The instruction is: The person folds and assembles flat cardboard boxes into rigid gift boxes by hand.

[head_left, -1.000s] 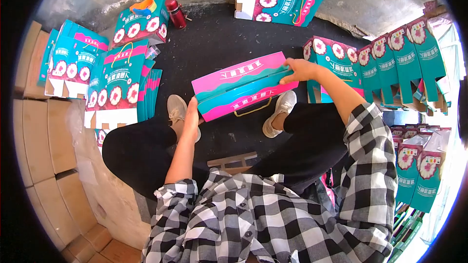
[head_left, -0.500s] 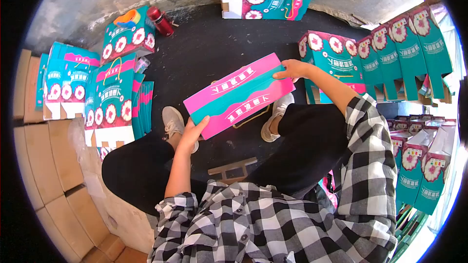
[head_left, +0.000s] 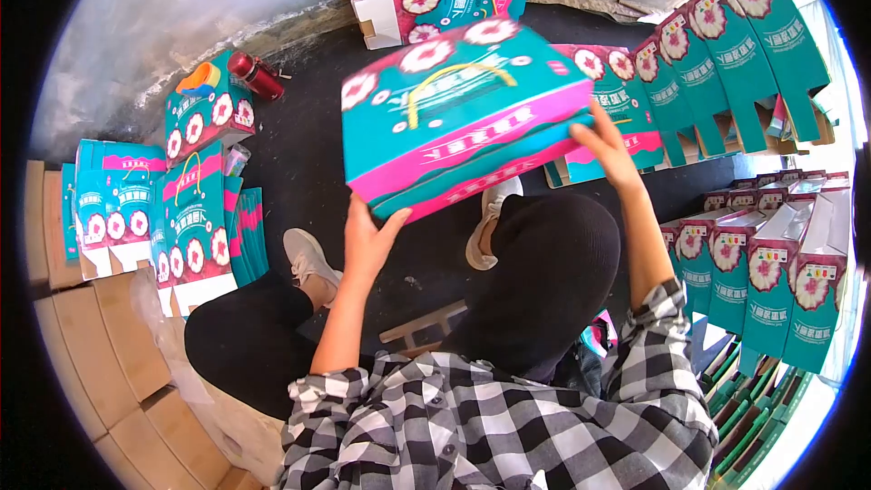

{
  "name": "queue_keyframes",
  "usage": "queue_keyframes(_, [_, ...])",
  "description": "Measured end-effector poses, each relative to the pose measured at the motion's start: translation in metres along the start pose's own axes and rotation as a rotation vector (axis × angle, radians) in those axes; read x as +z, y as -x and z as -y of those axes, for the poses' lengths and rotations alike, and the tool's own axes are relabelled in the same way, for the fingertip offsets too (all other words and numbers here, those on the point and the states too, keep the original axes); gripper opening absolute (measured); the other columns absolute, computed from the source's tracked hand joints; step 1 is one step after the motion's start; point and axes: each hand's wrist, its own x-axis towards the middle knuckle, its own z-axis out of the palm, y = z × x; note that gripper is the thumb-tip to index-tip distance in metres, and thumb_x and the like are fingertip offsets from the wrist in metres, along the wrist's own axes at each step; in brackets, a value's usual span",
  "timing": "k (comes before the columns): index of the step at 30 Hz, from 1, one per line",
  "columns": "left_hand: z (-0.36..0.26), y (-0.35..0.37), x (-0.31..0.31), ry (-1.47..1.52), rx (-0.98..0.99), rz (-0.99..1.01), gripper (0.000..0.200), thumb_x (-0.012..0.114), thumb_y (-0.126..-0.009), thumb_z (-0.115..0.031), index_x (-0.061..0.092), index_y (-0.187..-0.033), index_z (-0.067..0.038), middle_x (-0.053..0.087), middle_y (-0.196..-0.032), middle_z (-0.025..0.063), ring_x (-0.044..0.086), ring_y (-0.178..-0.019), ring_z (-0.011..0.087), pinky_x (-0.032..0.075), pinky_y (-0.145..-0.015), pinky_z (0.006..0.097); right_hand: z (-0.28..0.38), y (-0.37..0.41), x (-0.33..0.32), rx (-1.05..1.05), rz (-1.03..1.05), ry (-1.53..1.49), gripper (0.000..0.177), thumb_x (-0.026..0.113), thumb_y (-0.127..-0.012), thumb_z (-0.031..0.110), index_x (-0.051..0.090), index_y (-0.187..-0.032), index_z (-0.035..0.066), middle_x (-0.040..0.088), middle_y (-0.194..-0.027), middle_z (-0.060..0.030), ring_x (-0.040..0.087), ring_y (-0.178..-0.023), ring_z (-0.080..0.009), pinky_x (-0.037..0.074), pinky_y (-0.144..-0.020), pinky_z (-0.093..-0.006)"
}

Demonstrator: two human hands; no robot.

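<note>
center: teal-pink box (head_left: 463,113) | your left hand (head_left: 370,238) and right hand (head_left: 606,147) pinch its lower corners | upper left: red bottle (head_left: 257,76)

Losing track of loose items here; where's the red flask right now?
In the head view, the red flask lies at upper left, right beside the box topped by an orange-and-blue item.

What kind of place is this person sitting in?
It looks like a small packing workshop or storeroom. The hands hold a printed carton, more teal cartons stand in a row on the right, and plain brown boxes are stacked on the left.
</note>
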Motion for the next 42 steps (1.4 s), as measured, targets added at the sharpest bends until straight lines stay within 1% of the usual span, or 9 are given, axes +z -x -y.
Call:
queue_keyframes(8, [-0.037, -0.057, 0.156, -0.13, 0.167, 0.187, 0.082, 0.073, -0.076, -0.026, 0.028, -0.14, -0.002, 0.054, -0.118, 0.0225, 0.056, -0.108, 0.0353, 0.046, -0.089, 0.0402, -0.098, 0.019, -0.1, -0.048, -0.782, -0.307, 0.055, 0.046, -0.093, 0.051, 0.05, -0.125, 0.006, 0.052, -0.119, -0.0019, 0.046, -0.109, -0.0137, 0.033, -0.095, -0.0286])
queue_keyframes(12, [-0.056, -0.068, 0.202, -0.255, 0.155, 0.421, 0.09, 0.069, -0.077, -0.029, 0.016, -0.144, 0.0, 0.051, -0.119, 0.0263, 0.056, -0.104, 0.0401, 0.048, -0.085, 0.0432, -0.145, 0.027, -0.144, 0.257, -0.863, -0.22, 0.075, 0.049, -0.086, 0.062, 0.045, -0.132, 0.003, 0.05, -0.125, -0.0058, 0.044, -0.113, -0.019, 0.032, -0.095, -0.0315])
queue_keyframes(17, [-0.067, -0.078, 0.235, -0.213, 0.136, 0.643, 0.088, 0.067, -0.08, -0.022, 0.011, -0.143, 0.004, 0.041, -0.131, 0.0294, 0.053, -0.11, 0.0417, 0.046, -0.091, 0.0436, -0.177, 0.006, -0.186, 0.148, -0.765, -0.096, 0.076, 0.058, -0.085, 0.052, 0.041, -0.133, -0.004, 0.047, -0.132, -0.0171, 0.04, -0.125, -0.0276, 0.03, -0.104, -0.0372])
queue_keyframes(20, [-0.059, -0.081, 0.251, -0.111, 0.327, 0.673, 0.086, 0.065, -0.081, -0.019, 0.01, -0.143, 0.005, 0.034, -0.137, 0.0301, 0.043, -0.123, 0.0411, 0.039, -0.101, 0.0426, -0.175, -0.005, -0.169, 0.27, -0.979, 0.251, 0.066, 0.061, -0.085, 0.037, 0.041, -0.131, -0.006, 0.046, -0.131, -0.024, 0.04, -0.126, -0.0332, 0.031, -0.104, -0.0383])
queue_keyframes(23, [-0.069, -0.093, 0.235, -0.214, 0.273, 0.783, 0.08, 0.062, -0.084, -0.02, 0.013, -0.145, -0.001, 0.029, -0.142, 0.026, 0.034, -0.131, 0.0386, 0.034, -0.106, 0.0421, -0.119, -0.011, -0.107, -0.18, -1.034, 0.947, 0.057, 0.062, -0.081, 0.022, 0.043, -0.129, -0.005, 0.041, -0.133, -0.0285, 0.038, -0.125, -0.0403, 0.03, -0.105, -0.0458])
queue_keyframes(25, [-0.059, -0.093, 0.219, -0.277, 0.286, 0.779, 0.072, 0.06, -0.085, -0.022, 0.021, -0.144, -0.005, 0.034, -0.141, 0.0237, 0.038, -0.128, 0.0377, 0.037, -0.104, 0.0423, -0.074, -0.016, -0.068, -0.455, -0.779, 1.011, 0.061, 0.067, -0.079, 0.025, 0.044, -0.13, -0.002, 0.038, -0.136, -0.0264, 0.036, -0.126, -0.0415, 0.029, -0.105, -0.0496])
queue_keyframes(30, [-0.059, -0.062, 0.135, -0.43, 0.066, 0.925, 0.062, 0.058, -0.088, -0.023, 0.03, -0.14, -0.003, 0.047, -0.129, 0.0251, 0.048, -0.119, 0.0377, 0.04, -0.1, 0.0425, -0.056, -0.024, 0.001, -0.299, -0.269, 1.164, 0.074, 0.068, -0.076, 0.035, 0.037, -0.139, 0.012, 0.036, -0.14, -0.0196, 0.033, -0.128, -0.039, 0.027, -0.103, -0.0544])
queue_keyframes(37, [-0.077, 0.033, -0.021, -0.407, 0.011, 0.715, 0.053, 0.056, -0.091, -0.023, 0.037, -0.136, -0.003, 0.05, -0.126, 0.0212, 0.053, -0.114, 0.035, 0.044, -0.094, 0.0405, -0.078, -0.038, -0.025, -0.308, -0.333, 1.303, 0.074, 0.067, -0.076, 0.033, 0.035, -0.14, 0.014, 0.034, -0.142, -0.017, 0.033, -0.13, -0.0386, 0.029, -0.103, -0.0555])
queue_keyframes(42, [-0.13, 0.075, -0.079, -0.269, 0.356, 0.295, 0.043, 0.062, -0.084, -0.009, 0.051, -0.125, 0.0, 0.056, -0.122, 0.0159, 0.058, -0.107, 0.0288, 0.046, -0.09, 0.0355, -0.045, -0.046, -0.028, -0.075, -0.061, 1.33, 0.078, 0.069, -0.075, 0.036, 0.034, -0.14, 0.01, 0.033, -0.142, -0.0237, 0.037, -0.127, -0.0415, 0.035, -0.102, -0.0493])
